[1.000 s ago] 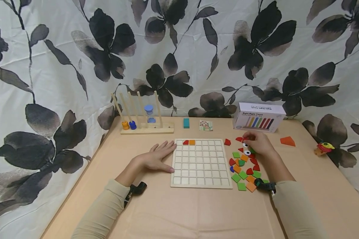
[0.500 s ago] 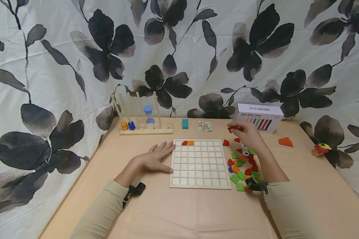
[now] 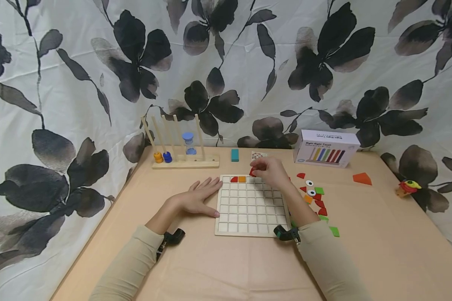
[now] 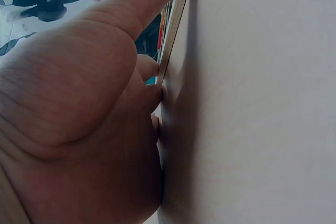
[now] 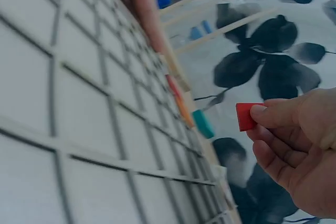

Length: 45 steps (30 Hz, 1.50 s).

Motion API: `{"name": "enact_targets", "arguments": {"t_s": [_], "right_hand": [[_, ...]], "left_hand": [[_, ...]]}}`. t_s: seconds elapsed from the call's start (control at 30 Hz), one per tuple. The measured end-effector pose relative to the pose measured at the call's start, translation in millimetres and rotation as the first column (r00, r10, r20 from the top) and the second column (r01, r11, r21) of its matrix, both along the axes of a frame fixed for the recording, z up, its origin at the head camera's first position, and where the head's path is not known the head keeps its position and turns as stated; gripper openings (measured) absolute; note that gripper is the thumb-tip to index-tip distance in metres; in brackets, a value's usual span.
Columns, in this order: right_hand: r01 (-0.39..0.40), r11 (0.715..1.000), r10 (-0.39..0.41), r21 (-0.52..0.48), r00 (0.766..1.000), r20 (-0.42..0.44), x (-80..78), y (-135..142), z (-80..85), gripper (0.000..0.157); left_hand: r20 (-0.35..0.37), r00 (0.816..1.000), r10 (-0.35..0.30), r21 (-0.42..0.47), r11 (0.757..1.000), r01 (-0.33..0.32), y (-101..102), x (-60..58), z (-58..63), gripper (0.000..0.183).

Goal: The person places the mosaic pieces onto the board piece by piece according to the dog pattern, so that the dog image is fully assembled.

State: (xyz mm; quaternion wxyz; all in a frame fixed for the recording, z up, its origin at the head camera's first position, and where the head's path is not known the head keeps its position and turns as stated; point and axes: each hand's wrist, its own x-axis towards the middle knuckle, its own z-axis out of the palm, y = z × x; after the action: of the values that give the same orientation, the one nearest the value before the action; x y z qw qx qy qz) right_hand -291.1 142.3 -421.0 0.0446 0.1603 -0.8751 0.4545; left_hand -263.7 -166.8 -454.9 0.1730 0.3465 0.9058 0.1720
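A wooden grid board [image 3: 248, 230] with raised square cells lies on the table. A red rounded tile [image 3: 234, 179] and an orange square tile [image 3: 242, 179] sit side by side in its top row. My right hand [image 3: 274, 172] is over the board's upper part, pinching a red tile [image 5: 243, 118] between thumb and fingertips, right by the top row. Beside the board's left edge my left hand [image 3: 193, 200] rests with fingers spread; its thumb and fingertips touch the rim. In the left wrist view, the left palm [image 4: 68, 93] fills much of the frame and the board shows edge-on.
Several loose red, green and orange tiles [image 3: 319, 203] and two round eye-like pieces [image 3: 311, 192] lie right of the board, partly behind my right forearm. Along the back stand a peg rack [image 3: 184, 162], blue sand timer [image 3: 188, 143], teal block [image 3: 234, 155], patterned card [image 3: 258, 155] and box [image 3: 325, 148].
My right hand has lifted a red tile from the loose pile and carried it left to the board's top row. My left hand has stayed in place at the board's edge.
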Motion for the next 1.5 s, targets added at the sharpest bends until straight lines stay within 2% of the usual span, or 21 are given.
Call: {"name": "enact_targets", "arguments": {"t_s": [0.17, 0.37, 0.6, 0.83, 0.9, 1.0, 1.13, 1.3, 1.4, 1.5], "right_hand": [[-0.002, 1.000, 0.003, 0.030, 1.000, -0.024, -6.5, -9, -22.5, 0.013], [0.016, 0.997, -0.014, 0.073, 0.999, -0.029, -10.7, -13, -35.6, 0.013], [0.005, 0.987, 0.000, 0.164, 1.000, -0.028, -9.7, -13, -38.0, 0.016], [-0.057, 0.940, 0.077, 0.335, 0.996, -0.047, -8.8, -15, -34.1, 0.021], [-0.068, 0.936, 0.091, 0.345, 0.995, -0.051, -9.0, -15, -33.4, 0.022], [-0.075, 0.947, 0.086, 0.311, 0.996, -0.022, -7.8, -13, -31.9, 0.023], [-0.077, 0.969, 0.076, 0.235, 0.997, 0.016, -2.3, -2, -20.6, 0.028], [-0.069, 0.976, 0.076, 0.208, 0.997, -0.023, 9.6, 26, 13.8, 0.032], [-0.030, 0.979, 0.041, 0.204, 0.998, -0.049, 18.0, 46, 34.4, 0.033], [0.012, 0.981, -0.003, 0.193, 0.999, -0.042, 21.6, 68, 44.1, 0.034]], "left_hand": [[-0.003, 1.000, 0.002, 0.004, 1.000, -0.002, 0, -0.9, -0.6, 0.109], [0.009, 1.000, 0.008, 0.004, 1.000, -0.008, 1, -0.7, 2.3, 0.109], [0.019, 1.000, 0.007, 0.011, 1.000, -0.007, 3, -1.0, 1.8, 0.109], [0.019, 1.000, 0.009, -0.002, 1.000, -0.009, 2, -1.6, 1.3, 0.109], [0.017, 1.000, 0.010, 0.000, 1.000, -0.010, 2, -1.8, 1.6, 0.109], [0.014, 1.000, 0.010, -0.008, 1.000, -0.010, 1, -2.0, 1.3, 0.110], [0.014, 1.000, 0.009, -0.016, 1.000, -0.009, 0, -2.3, -0.9, 0.110], [0.013, 1.000, 0.008, -0.002, 1.000, -0.008, 0, -3.2, -2.3, 0.110], [0.015, 1.000, 0.009, 0.001, 1.000, -0.010, 1, -2.7, -1.2, 0.110], [0.018, 1.000, 0.011, 0.000, 1.000, -0.011, 1, -2.3, -1.1, 0.109]]}}
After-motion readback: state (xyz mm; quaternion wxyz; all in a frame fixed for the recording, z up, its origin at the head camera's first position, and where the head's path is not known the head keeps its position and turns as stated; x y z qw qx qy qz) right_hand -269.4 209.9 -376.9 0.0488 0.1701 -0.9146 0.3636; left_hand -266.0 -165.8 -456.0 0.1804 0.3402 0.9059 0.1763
